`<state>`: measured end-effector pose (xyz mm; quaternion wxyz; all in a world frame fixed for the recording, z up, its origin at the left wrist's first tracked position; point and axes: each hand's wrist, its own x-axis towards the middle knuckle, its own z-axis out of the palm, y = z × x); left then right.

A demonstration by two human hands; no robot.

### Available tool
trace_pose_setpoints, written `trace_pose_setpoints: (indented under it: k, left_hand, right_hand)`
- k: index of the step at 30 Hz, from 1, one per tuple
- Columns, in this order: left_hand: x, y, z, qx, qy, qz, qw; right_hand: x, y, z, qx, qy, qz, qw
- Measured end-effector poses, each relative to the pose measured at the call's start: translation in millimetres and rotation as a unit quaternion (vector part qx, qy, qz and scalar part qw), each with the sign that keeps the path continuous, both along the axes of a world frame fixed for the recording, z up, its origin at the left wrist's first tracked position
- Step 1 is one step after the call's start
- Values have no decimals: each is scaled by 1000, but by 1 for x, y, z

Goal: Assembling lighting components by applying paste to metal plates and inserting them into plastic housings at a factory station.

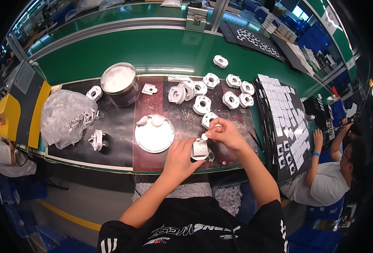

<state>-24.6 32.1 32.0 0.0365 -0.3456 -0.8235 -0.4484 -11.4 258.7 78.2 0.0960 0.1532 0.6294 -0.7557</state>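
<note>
Near the front edge of the bench, my left hand [179, 158] is closed round the side of a small white plastic housing [200, 149] with a flat square face. My right hand [226, 134] pinches a small white round piece [204, 136] just above the housing's far edge. Whether the two parts touch, I cannot tell. To the left of my hands lies a round white lid [155, 139] with white lumps of paste [157, 121] on it. A white ring-shaped housing [209, 120] lies just beyond my right fingers.
An open tub of white paste [119, 83] stands behind the lid. Further left are a plastic bag [66, 116] of small white parts and a yellow-black machine [24, 109]. Several ring housings [202, 105] lie beyond my hands. Stacked black trays [279, 122] and a seated co-worker [321, 177] are at right.
</note>
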Motion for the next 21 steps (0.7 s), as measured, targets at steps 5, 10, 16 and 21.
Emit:
trace_pose_setpoints:
  k: [5, 10, 16, 21]
  left_hand:
    - [0, 0, 3, -5, -8, -8, 1000]
    - [0, 0, 3, -2, -20, -9, 1000]
    - [-2, -1, -1, 5, -14, -18, 1000]
    - [-2, -2, 0, 21, -7, -12, 1000]
  right_hand:
    - [-18, 13, -5, 33, 2, 79, 996]
    - [-22, 15, 4, 48, -9, 113, 992]
    - [-21, 13, 11, 13, -48, 100, 994]
    - [-18, 12, 9, -2, -62, 97, 993]
